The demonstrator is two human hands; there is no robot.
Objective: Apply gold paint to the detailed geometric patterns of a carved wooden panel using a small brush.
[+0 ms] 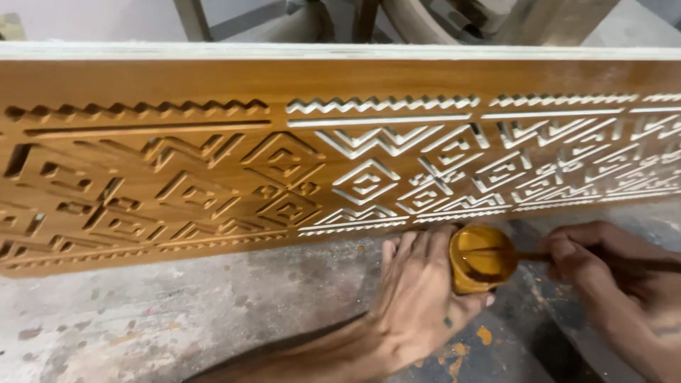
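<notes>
A long carved wooden panel (213, 170) stands on edge, with geometric grooves cut into it. The grooves on its left half are stained brown; those on the right half (496, 163) are pale bare wood. Below the panel, my left hand (418, 291) wraps around a small cup (482, 259) full of orange-brown stain, tilted toward me. My right hand (603, 266) grips a thin brush handle (525, 257) whose tip sits inside the cup.
The rough concrete floor (142, 312) under the panel carries paint spots and a few orange drips (484, 335). Wooden furniture legs (191, 18) stand behind the panel's top edge.
</notes>
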